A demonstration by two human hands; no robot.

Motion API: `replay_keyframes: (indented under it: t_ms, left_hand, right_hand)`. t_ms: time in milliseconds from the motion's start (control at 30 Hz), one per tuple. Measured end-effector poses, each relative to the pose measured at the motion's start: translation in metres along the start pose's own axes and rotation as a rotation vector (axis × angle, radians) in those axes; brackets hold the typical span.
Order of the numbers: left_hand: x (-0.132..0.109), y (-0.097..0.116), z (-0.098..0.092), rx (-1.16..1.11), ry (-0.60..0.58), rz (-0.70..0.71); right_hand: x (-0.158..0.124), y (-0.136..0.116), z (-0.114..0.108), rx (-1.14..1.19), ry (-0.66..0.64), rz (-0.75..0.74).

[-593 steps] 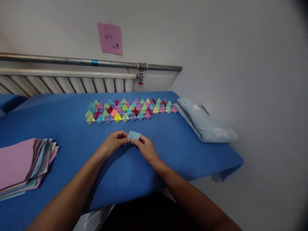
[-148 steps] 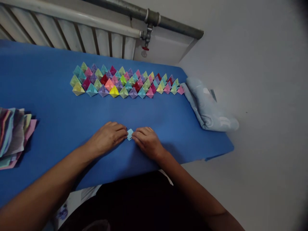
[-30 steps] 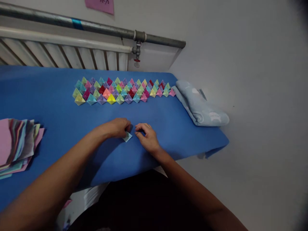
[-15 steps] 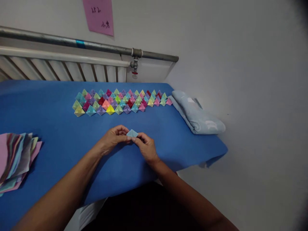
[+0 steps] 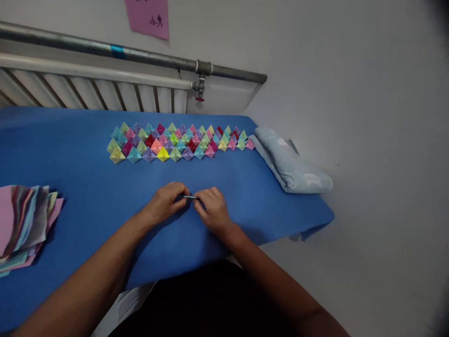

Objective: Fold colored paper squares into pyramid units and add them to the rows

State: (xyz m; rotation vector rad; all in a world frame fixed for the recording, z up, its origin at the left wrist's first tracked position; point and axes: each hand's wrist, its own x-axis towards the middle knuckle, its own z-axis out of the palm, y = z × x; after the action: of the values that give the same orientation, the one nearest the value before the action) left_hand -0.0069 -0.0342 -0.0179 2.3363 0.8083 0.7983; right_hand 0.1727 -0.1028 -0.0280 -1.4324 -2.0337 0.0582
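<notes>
Light-blue paper piece (image 5: 190,197), count 1, is being held between two hands, just above the near-middle of the blue cloth (image 5: 217,173). It's being seen nearly edge-on as a thin straight strip, so its folds are being hidden.

Left hand (image 5: 170,200): strip's left end is being pinched by thumb and fingers, slim gap being shown at the tips. Right hand (image 5: 212,209): right end is being gripped, thumb and forefinger being bent almost together, other fingers being curled in. Hands are being separated only by the paper.

Far side of the hands: folded paper shapes (image 5: 181,145), pointed, diamond-like, multicoloured, are being lined up in a packed block. Nearest row, left part: 8 being counted; 4 more are being set slightly farther back at right. Total being obscured by overlap.

Left: one fanned paper stack (image 5: 26,220) is being cut off by the view edge; pink on top, mixed colours below, sheet count being hidden. Right: one soft pale-blue folded textile (image 5: 293,164), white-patterned, is being supported by the cloth.

Far: ribbed white radiator (image 5: 108,93) and one metal pipe (image 5: 154,58) are being seen, 1 red-handled valve (image 5: 200,87) being included.
</notes>
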Motion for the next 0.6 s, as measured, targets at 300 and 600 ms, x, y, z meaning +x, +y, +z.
replay_keyframes:
  t_ms: [300,600]
  left_hand:
    - [-0.029,0.008,0.008,0.341,-0.105,0.157]
    - [-0.044,0.017,0.012,0.391,0.010,0.182]
  right_hand:
    - [-0.012,-0.004,-0.010,-0.196,-0.230,-0.163]
    - [-0.013,0.004,-0.008,-0.037,-0.249,-0.071]
